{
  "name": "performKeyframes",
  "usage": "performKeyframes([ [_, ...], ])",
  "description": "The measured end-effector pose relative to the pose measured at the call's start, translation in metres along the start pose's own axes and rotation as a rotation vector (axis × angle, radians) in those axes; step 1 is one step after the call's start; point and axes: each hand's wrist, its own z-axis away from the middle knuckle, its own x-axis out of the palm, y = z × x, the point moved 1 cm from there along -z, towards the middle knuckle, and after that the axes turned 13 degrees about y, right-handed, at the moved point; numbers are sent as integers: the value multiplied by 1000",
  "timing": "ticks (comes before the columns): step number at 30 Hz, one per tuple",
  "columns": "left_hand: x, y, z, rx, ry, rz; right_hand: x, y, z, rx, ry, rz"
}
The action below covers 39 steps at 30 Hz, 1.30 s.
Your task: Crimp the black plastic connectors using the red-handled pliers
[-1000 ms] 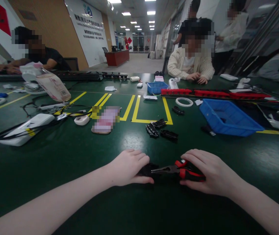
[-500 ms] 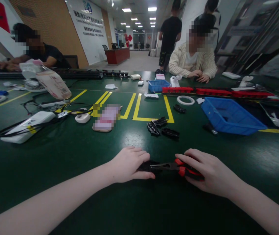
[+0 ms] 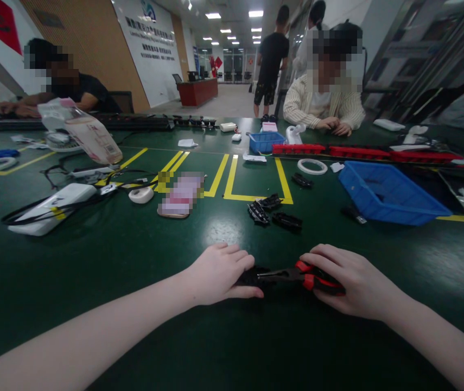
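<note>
Holds pliers (image 3: 284, 275) of hard grey metal with red and black grips in the curled fingers of the right hand (image 3: 351, 278), low in the middle of the frame. Pinches a dark piece (image 3: 248, 277) in the fingers of the left hand (image 3: 220, 276), over a smooth, shiny green worktop (image 3: 232, 347). At right, a blue tray (image 3: 394, 203) with slanting sides; upper middle, a small blue basket (image 3: 265, 143), hard to see into. Points the pliers left at the dark piece, long side across the frame.

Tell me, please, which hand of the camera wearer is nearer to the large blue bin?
Right. The right hand, its grip on the pliers, is on the near side of the large blue bin, slightly left; the left hand is much farther left.
</note>
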Motion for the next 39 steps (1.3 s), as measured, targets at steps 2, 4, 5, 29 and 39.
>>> performKeyframes([
  [2,0,0,0,2,8,-6,2,0,1,12,-6,-8],
  [4,0,0,1,7,15,-11,4,0,3,16,-9,-13],
  [5,0,0,1,9,19,-14,5,-1,3,18,-11,-14],
  [29,1,0,0,35,12,-27,-5,0,-4,-43,11,38],
  [39,2,-3,0,12,14,1,8,-7,2,34,10,-1],
])
